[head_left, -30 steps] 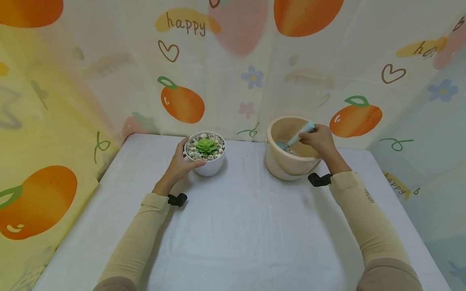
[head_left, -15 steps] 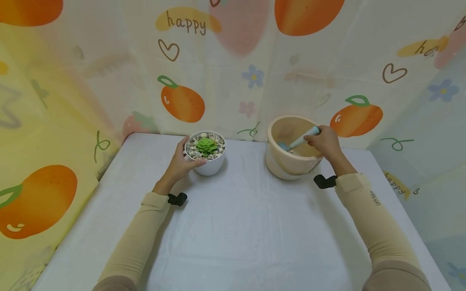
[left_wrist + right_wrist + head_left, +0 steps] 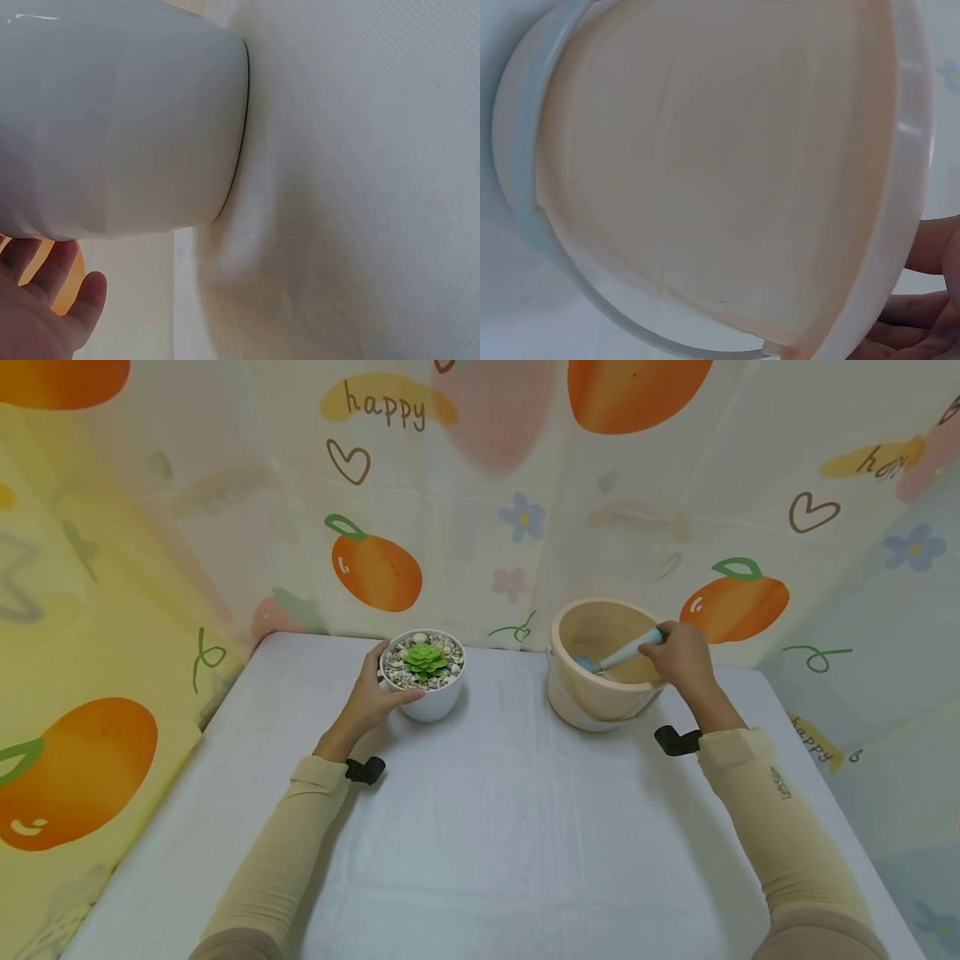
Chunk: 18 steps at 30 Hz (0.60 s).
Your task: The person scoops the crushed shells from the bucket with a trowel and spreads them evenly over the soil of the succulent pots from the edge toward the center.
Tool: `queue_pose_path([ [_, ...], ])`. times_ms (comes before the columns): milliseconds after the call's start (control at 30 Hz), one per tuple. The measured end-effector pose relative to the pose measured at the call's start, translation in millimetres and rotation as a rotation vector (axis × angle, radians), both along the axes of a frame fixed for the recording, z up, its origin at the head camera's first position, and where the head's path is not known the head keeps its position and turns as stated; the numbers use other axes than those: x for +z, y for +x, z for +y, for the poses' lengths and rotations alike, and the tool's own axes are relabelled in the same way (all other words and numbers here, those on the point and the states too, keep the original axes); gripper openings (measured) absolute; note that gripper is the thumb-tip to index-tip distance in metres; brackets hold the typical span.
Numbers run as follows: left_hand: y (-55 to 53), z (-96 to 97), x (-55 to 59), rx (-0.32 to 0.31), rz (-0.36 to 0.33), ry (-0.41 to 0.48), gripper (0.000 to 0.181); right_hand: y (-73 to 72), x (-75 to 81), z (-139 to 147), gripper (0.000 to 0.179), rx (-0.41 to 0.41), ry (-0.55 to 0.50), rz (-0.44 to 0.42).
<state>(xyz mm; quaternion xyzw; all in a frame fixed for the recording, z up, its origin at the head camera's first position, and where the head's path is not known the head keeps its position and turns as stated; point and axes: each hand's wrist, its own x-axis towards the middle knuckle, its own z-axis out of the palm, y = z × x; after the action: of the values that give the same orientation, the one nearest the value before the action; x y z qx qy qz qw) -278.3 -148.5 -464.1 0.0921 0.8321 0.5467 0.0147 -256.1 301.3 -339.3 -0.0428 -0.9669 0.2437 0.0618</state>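
Observation:
My left hand (image 3: 372,692) rests around the left side of a white pot (image 3: 431,703), thumb along the front of its rim. Pebbles and a green succulent (image 3: 425,660) fill the pot's top. In the left wrist view, the pot's wall (image 3: 142,120) stands on the cloth, with fingers (image 3: 56,270) at its side. With my right hand (image 3: 684,658) I grip the handle end of a light blue toy shovel (image 3: 628,652). The shovel's blade dips into a cream bucket (image 3: 600,693) that has a pale handle hanging down its front. In the right wrist view, the bucket's outer wall (image 3: 712,165) hides the shovel.
A white cloth (image 3: 480,827) covers the table. Behind it hangs a curtain (image 3: 465,527) printed with oranges, hearts and flowers. The bucket and pot stand near the table's back edge, with a gap between them.
My right hand has shifted right and slightly down, tilting the shovel's handle lower toward the bucket's right rim. My left hand and the pot have stayed in place.

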Motion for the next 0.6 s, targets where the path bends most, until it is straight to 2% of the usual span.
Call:
queue_pose_path([
  [600,-0.8,-0.7,-0.1,-0.009,0.005,0.006,0.11,7.8,-0.1,-6.6,0.053,-0.007,0.031,0.019],
])
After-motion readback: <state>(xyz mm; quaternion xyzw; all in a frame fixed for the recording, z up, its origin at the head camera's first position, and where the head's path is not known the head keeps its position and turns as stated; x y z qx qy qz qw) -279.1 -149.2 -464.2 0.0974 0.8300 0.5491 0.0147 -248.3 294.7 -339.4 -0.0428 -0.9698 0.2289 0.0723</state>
